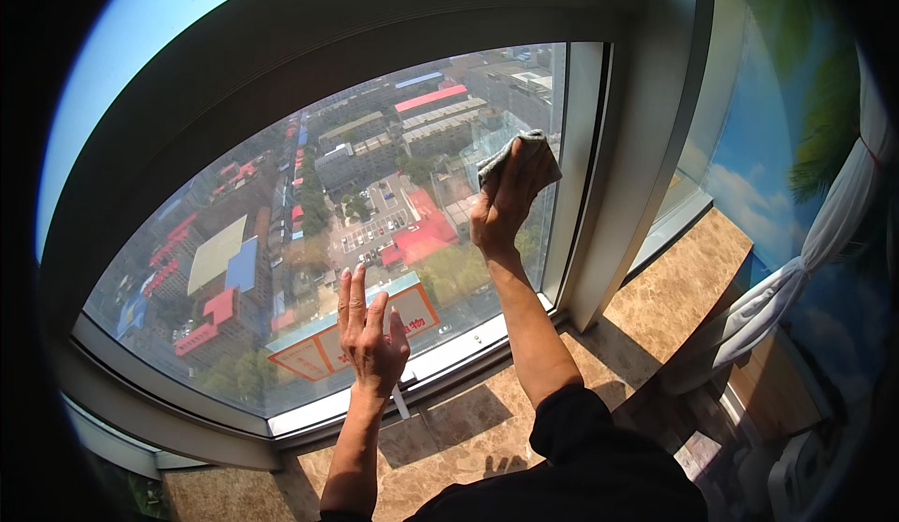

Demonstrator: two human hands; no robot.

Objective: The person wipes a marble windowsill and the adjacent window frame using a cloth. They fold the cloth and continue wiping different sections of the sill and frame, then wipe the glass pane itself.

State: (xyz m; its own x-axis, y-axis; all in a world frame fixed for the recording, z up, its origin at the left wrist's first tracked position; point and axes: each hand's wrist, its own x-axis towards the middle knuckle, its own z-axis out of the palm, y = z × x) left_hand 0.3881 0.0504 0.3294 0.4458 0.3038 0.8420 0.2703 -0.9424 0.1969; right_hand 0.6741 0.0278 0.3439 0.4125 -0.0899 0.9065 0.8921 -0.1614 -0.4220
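My right hand [507,206] presses a folded grey cloth [521,153] against the window glass [449,192], toward the right side of the pane. Lower down and to the left, my left hand [372,343] is raised before the same pane with its fingers apart and nothing in it; whether its fingertips touch the glass I cannot tell. Behind it a sticker or sign with an orange border [421,311] bears writing. The white window handle [400,402] shows just below my left hand, at the bottom of the frame.
A brown marble-patterned sill [467,417] runs below the window. Thick grey frame members [632,143] border the pane. At the right hang a tied white curtain [808,262] and a wall picture of sky and palm leaves [758,192]. Buildings and parked cars lie far below outside.
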